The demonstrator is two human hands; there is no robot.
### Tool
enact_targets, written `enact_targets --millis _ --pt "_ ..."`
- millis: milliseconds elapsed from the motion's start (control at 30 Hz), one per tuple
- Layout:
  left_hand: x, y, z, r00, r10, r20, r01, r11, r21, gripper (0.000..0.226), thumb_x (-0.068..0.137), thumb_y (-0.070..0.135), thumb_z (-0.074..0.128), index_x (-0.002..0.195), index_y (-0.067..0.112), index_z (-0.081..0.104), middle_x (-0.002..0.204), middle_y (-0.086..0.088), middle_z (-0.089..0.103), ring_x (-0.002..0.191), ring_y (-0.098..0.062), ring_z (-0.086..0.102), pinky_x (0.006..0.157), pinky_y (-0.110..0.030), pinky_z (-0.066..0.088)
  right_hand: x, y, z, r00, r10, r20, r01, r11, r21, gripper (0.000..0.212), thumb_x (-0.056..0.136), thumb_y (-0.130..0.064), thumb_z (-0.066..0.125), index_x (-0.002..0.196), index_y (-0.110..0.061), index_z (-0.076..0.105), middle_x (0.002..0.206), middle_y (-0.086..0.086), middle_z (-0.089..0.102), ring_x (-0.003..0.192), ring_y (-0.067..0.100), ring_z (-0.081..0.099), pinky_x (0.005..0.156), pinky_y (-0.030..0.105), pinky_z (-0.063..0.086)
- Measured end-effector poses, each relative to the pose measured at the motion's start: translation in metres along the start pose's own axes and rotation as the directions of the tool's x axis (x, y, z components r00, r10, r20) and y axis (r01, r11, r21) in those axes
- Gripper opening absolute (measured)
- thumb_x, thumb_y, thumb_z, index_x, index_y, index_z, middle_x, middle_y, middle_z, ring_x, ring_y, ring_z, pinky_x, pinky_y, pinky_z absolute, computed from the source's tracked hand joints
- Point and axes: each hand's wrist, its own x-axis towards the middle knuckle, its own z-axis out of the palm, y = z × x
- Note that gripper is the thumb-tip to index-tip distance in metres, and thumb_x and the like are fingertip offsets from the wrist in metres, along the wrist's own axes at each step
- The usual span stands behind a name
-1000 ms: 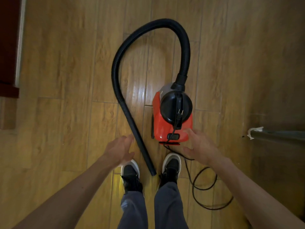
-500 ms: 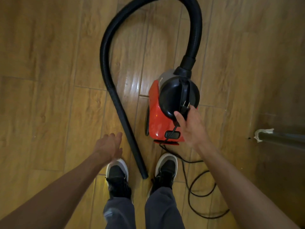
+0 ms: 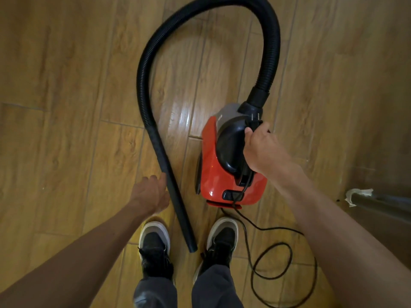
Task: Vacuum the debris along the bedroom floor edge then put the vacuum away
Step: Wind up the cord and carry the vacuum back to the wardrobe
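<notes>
Pinching the plug (image 3: 253,122) between curled fingers and thumb, the right hand (image 3: 261,151) works at the top of the red vacuum (image 3: 211,167), which sits on the wood floor (image 3: 66,130) just ahead of the shoes (image 3: 154,243). Power first, I'd guess. The left hand (image 3: 151,193), loosely curled and empty, hangs beside the black tube (image 3: 176,198), ready to grab it.

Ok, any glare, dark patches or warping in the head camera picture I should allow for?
Head view: glare streaks the floor left of the vacuum body; the right edge falls dark, hiding detail near the taped object; wide-angle bowing curves the floor's board lines toward the frame edges; the plug in the right hand reads sharp.
</notes>
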Motion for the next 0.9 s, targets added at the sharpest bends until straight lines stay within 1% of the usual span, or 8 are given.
enact_targets --millis 67,133,267,400,500,567,667,900 --pt "0.016 0.005 -0.003 0.999 -0.033 -0.020 0.032 0.998 -0.049 0.043 0.095 0.036 0.043 0.131 0.012 0.037 0.120 -0.012 0.057 0.110 -0.031 0.055 0.083 -0.039 0.047 0.004 -0.003 0.005 0.999 0.040 -0.017 -0.040 0.999 -0.013 0.040 0.105 -0.027 0.022 0.127 0.002 0.038 0.072 0.001 0.031 0.067 0.025 0.049 0.060 0.031 0.038" --pt "0.034 0.008 -0.004 0.994 -0.103 -0.031 0.097 0.982 -0.163 0.038 0.094 0.035 0.045 0.123 0.010 0.039 0.119 -0.015 0.057 0.109 -0.034 0.056 0.083 -0.042 0.047 0.003 -0.004 0.008 0.996 0.072 -0.054 -0.070 0.997 0.031 0.035 0.104 -0.025 0.024 0.128 -0.001 0.034 0.074 -0.001 0.025 0.078 0.022 0.048 0.068 0.035 0.039" --pt "0.072 0.011 0.002 0.953 -0.304 -0.009 0.270 0.859 -0.435 0.052 0.092 0.041 0.054 0.123 0.002 0.039 0.119 -0.022 0.056 0.109 -0.041 0.057 0.085 -0.047 0.048 0.004 0.003 0.017 0.997 0.024 -0.078 -0.019 0.998 0.065 0.035 0.104 -0.022 0.020 0.124 -0.001 0.039 0.080 -0.003 0.031 0.052 0.015 0.034 0.044 0.023 0.021" --pt "0.110 0.004 0.011 0.889 -0.458 0.003 0.353 0.681 -0.641 0.071 0.086 0.044 0.065 0.128 -0.006 0.037 0.123 -0.027 0.054 0.111 -0.044 0.057 0.087 -0.050 0.051 0.004 0.004 0.019 0.993 0.028 -0.113 0.001 0.968 0.253 0.033 0.103 -0.040 0.027 0.109 -0.009 0.034 0.078 0.011 0.056 0.054 0.023 0.053 0.044 0.029 0.033" --pt "0.130 -0.004 0.015 0.860 -0.511 -0.015 0.319 0.559 -0.765 0.064 0.084 0.033 0.071 0.125 -0.004 0.038 0.120 -0.026 0.057 0.109 -0.043 0.059 0.087 -0.051 0.052 0.000 0.004 0.019 0.994 0.058 -0.095 -0.010 0.896 0.445 0.031 0.103 -0.040 0.033 0.110 -0.011 0.037 0.080 0.012 0.062 0.055 0.022 0.061 0.042 0.030 0.044" --pt "0.134 -0.008 0.018 0.858 -0.513 -0.025 0.274 0.497 -0.823 0.057 0.084 0.024 0.070 0.124 -0.001 0.038 0.116 -0.024 0.057 0.106 -0.040 0.059 0.085 -0.049 0.052 -0.002 0.003 0.018 0.995 0.099 -0.008 -0.066 0.725 0.686 0.025 0.104 -0.035 0.040 0.108 -0.011 0.043 0.071 0.010 0.063 0.052 0.021 0.063 0.047 0.033 0.054" --pt "0.119 -0.012 0.014 0.871 -0.490 -0.035 0.197 0.415 -0.888 0.046 0.085 0.015 0.068 0.118 0.003 0.038 0.104 -0.015 0.052 0.096 -0.032 0.055 0.079 -0.043 0.050 -0.006 0.006 0.015 0.997 0.038 0.060 -0.071 0.518 0.852 0.026 0.103 -0.032 0.043 0.098 -0.008 0.052 0.058 0.003 0.057 0.045 0.019 0.054 0.046 0.031 0.049" --pt "0.048 -0.034 -0.046 0.916 -0.382 -0.117 0.062 0.427 -0.902 0.040 0.088 0.010 0.066 0.109 0.015 0.033 0.106 -0.009 0.051 0.094 -0.026 0.053 0.076 -0.037 0.045 -0.012 -0.004 0.007 0.988 0.084 0.130 -0.154 0.448 0.881 0.036 0.106 -0.037 0.032 0.088 -0.009 0.048 0.052 0.003 0.048 0.040 0.016 0.043 0.040 0.029 0.039"
